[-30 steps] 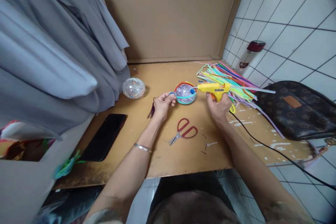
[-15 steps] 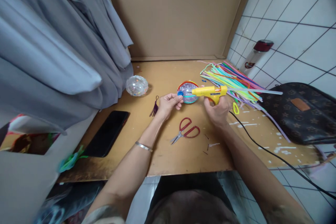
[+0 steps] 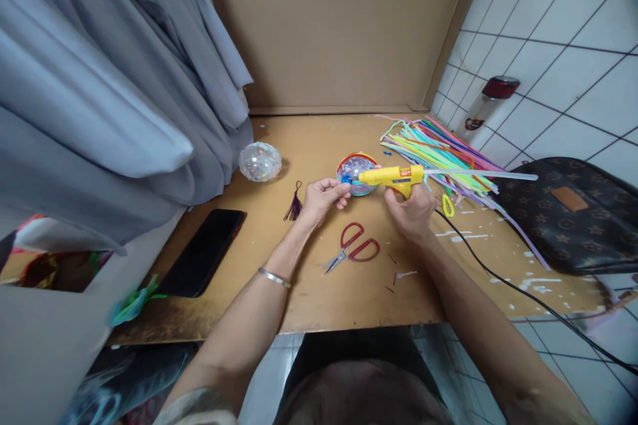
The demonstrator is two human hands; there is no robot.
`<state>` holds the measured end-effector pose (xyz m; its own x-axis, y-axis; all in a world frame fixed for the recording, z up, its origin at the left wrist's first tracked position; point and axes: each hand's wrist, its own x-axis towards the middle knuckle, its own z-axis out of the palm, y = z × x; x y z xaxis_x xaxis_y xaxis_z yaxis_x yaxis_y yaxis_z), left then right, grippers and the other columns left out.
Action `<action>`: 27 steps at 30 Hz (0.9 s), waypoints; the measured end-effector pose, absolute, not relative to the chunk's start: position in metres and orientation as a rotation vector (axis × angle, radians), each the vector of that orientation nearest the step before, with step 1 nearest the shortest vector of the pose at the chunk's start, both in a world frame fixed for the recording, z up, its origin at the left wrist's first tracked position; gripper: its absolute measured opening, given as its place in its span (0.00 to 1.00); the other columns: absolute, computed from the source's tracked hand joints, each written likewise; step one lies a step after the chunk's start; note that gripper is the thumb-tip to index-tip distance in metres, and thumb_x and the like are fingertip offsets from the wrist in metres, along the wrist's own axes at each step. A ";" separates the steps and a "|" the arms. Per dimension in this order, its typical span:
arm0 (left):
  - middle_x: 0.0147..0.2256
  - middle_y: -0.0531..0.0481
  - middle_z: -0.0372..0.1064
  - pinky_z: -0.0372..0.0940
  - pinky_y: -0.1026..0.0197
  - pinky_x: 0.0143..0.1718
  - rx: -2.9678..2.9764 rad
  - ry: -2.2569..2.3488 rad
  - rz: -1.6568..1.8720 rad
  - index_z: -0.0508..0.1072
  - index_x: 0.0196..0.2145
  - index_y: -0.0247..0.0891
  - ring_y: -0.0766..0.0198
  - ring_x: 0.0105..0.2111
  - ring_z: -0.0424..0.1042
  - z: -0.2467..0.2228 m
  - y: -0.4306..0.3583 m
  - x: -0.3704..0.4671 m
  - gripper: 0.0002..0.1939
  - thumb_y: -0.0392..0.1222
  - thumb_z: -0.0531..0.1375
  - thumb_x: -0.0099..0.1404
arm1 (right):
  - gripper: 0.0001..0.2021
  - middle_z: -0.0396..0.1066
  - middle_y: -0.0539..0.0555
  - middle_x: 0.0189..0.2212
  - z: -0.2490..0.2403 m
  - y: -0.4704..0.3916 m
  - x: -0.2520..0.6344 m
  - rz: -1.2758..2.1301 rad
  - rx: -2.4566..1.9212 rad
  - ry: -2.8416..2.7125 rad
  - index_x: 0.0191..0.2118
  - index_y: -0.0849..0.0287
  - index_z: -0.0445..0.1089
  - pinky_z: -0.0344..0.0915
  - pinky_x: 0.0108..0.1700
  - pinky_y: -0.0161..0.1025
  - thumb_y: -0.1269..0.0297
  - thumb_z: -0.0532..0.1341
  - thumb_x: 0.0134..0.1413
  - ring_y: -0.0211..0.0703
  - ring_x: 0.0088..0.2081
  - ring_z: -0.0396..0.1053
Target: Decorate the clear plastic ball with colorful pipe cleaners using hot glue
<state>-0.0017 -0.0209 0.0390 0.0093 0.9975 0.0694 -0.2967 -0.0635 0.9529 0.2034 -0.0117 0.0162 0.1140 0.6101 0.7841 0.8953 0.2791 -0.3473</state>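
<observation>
Between the fingertips of my left hand (image 3: pixel 323 200) is a small blue piece (image 3: pixel 347 179). My right hand (image 3: pixel 411 209) is wrapped round a yellow glue gun (image 3: pixel 391 177), its nozzle end at the blue piece and a long clear glue stick (image 3: pixel 481 174) out of its back. Behind them a clear round bowl-like object (image 3: pixel 359 163) with a red and yellow rim sits on the table, partly hidden by the gun. A dark tassel (image 3: pixel 295 204) lies left of my left hand. Red-handled scissors (image 3: pixel 349 250) lie open in front of both hands.
On the wooden table (image 3: pixel 319 305) are a clear ball (image 3: pixel 260 162), a black phone (image 3: pixel 203 254), a bundle of colourful pipe cleaners (image 3: pixel 438 146) and a brown patterned bag (image 3: pixel 573 212). A red-lidded bottle (image 3: pixel 486 106) stands by the tiles. A black cable (image 3: pixel 498 279) crosses the right side.
My right hand has moved the glue gun slightly left, so its nozzle end is now right at the blue piece. My left hand has shifted a little to the right.
</observation>
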 end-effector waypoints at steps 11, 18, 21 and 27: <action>0.23 0.50 0.75 0.64 0.66 0.22 1.022 0.927 1.382 0.74 0.26 0.33 0.70 0.19 0.69 0.039 -0.021 -0.001 0.24 0.52 0.77 0.40 | 0.08 0.70 0.55 0.26 0.017 -0.013 0.204 -0.508 -1.428 -1.591 0.35 0.56 0.68 0.65 0.34 0.44 0.59 0.58 0.51 0.51 0.30 0.70; 0.23 0.50 0.74 0.65 0.66 0.22 1.043 0.927 1.383 0.74 0.26 0.33 0.70 0.19 0.69 0.040 -0.023 -0.002 0.25 0.53 0.77 0.40 | 0.08 0.70 0.57 0.27 0.017 -0.013 0.205 -0.478 -1.386 -1.624 0.35 0.57 0.68 0.64 0.35 0.44 0.59 0.57 0.52 0.51 0.31 0.70; 0.22 0.50 0.74 0.65 0.66 0.22 1.037 0.931 1.385 0.74 0.25 0.33 0.71 0.19 0.69 0.040 -0.022 -0.001 0.25 0.54 0.77 0.40 | 0.08 0.70 0.56 0.28 0.016 -0.013 0.205 -0.480 -1.384 -1.636 0.35 0.57 0.68 0.64 0.35 0.44 0.59 0.58 0.53 0.51 0.31 0.70; 0.22 0.50 0.74 0.63 0.67 0.21 1.033 0.926 1.393 0.73 0.25 0.34 0.71 0.18 0.68 0.040 -0.022 -0.001 0.25 0.54 0.77 0.39 | 0.07 0.69 0.56 0.27 0.016 -0.013 0.207 -0.512 -1.355 -1.639 0.34 0.56 0.68 0.64 0.34 0.43 0.60 0.58 0.53 0.51 0.32 0.70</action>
